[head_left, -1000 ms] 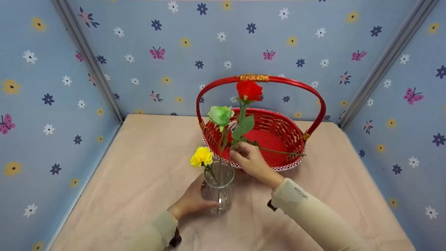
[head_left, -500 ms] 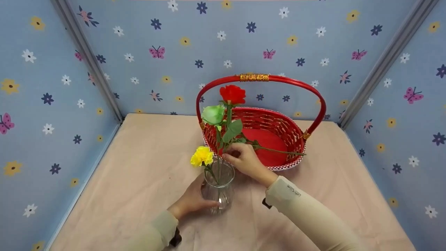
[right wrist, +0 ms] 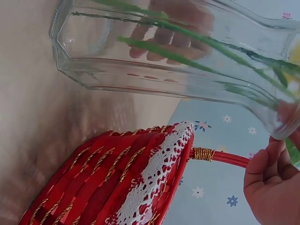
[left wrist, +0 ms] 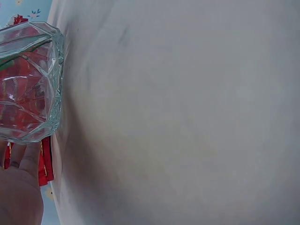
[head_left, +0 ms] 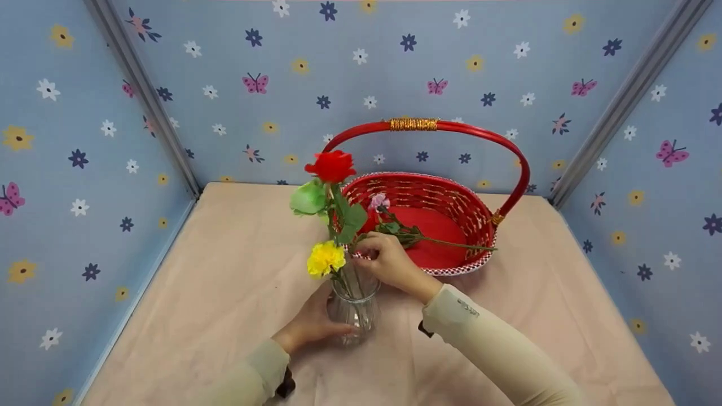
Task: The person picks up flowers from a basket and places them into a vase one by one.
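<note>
My left hand holds a clear glass vase by its lower left side. At the vase mouth, my right hand pinches the stem of a red rose. A pale green rose leans left beside it, and a yellow carnation hangs over the rim. In the right wrist view, several green stems run down inside the glass, some ends short of its base. The left wrist view shows the faceted vase bottom close to the cloth.
Just behind the vase stands a red woven basket with a tall arched handle. In it lie a pink flower, another red bloom and a green stem reaching over the right rim. Patterned blue walls enclose the cloth-covered table.
My right hand has moved left and slightly down with the red rose, whose stem now goes into the vase. The green rose has been pushed left. My left hand stays on the vase.
</note>
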Available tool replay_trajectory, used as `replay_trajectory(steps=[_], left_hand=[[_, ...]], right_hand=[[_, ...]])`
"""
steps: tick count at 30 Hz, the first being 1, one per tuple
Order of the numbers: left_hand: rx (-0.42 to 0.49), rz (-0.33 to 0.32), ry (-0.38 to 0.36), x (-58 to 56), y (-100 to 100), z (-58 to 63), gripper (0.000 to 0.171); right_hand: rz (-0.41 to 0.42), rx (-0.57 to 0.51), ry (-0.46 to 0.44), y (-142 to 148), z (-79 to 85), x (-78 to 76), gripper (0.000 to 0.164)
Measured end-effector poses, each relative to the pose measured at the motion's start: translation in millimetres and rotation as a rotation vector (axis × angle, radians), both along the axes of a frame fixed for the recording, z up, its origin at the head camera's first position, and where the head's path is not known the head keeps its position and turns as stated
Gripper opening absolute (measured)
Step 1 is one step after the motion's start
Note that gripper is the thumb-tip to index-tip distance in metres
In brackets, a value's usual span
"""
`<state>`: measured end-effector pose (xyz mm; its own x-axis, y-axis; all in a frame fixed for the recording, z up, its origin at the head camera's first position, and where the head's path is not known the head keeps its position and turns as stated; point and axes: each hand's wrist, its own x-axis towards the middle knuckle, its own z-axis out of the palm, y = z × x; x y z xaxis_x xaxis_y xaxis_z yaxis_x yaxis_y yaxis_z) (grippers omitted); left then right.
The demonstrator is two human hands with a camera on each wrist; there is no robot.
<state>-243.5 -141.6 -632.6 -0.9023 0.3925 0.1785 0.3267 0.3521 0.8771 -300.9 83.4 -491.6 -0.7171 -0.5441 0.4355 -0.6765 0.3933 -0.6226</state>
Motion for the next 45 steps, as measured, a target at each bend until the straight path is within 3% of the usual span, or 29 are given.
replay_trajectory(steps=[8, 14, 21, 30, 45], left_hand=[[-0.023, 0.003, -0.028, -1.8, 0.4, 0.7, 0.118], [-0.016, 0.005, -0.045, -1.5, 2.7, 4.5, 0.131], [-0.003, -0.005, -0.025, -1.8, 3.2, 5.4, 0.128], [-0.012, -0.016, 0.018, -2.6, 2.2, 4.4, 0.124], [-0.014, -0.014, -0.027, -1.4, 2.0, 4.3, 0.125]], right_hand=[[0.053, 0.024, -0.044, 3.6, -0.5, -0.3, 0.006], [-0.005, -0.018, -0.1, 9.6, -0.4, 1.0, 0.008], [-0.052, -0.05, -0.174, 24.4, 0.7, 0.3, 0.012], [-0.098, -0.076, -0.197, 45.8, 3.2, -1.4, 0.015], [-0.19, -0.094, -0.225, 87.6, 3.4, -6.3, 0.017]])
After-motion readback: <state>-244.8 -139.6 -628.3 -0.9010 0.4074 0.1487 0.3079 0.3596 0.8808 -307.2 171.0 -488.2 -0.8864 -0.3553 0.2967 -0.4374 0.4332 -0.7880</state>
